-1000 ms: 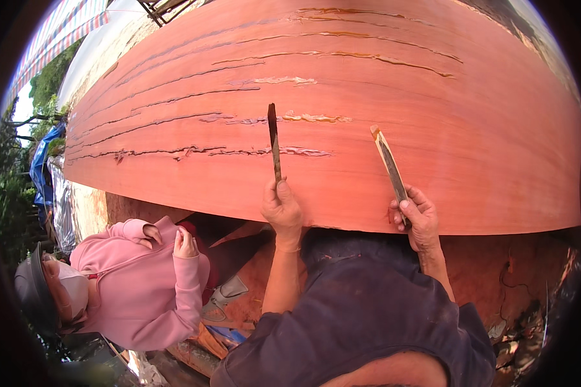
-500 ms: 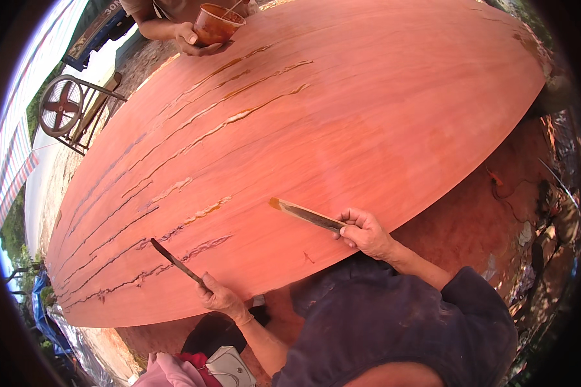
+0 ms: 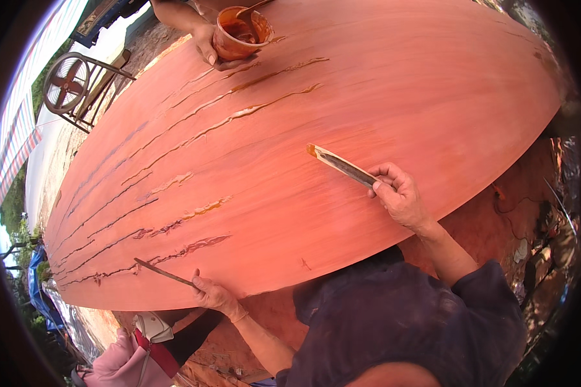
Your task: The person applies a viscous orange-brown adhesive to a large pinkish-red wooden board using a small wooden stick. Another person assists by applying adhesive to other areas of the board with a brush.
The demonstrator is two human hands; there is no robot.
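Note:
A large reddish wooden slab (image 3: 368, 122) spreads before me, with several long cracks on its left half, some filled with amber or pale paste. In my right hand (image 3: 400, 197) is a flat spreading stick (image 3: 343, 166), dark along its middle with a pale edge. Amber paste coats its tip, which is over the slab's middle. My left hand (image 3: 218, 298), at the near edge, grips a thin dark strip (image 3: 164, 271) pointing left over a crack. Across the slab, another person's hand (image 3: 204, 45) holds a tub (image 3: 234, 46) of red-brown paste with a stirring stick in it.
A metal fan (image 3: 66, 84) on a frame stands beyond the slab's far left. Below the near left edge are a pink garment (image 3: 119, 361) and a white bag (image 3: 153, 327). Rubble and a cable lie on the ground at right.
My right hand has moved up and right with its stick. The left hand's strip has swung flatter and lower. The other person's tub has come right and nearer, tilted toward me.

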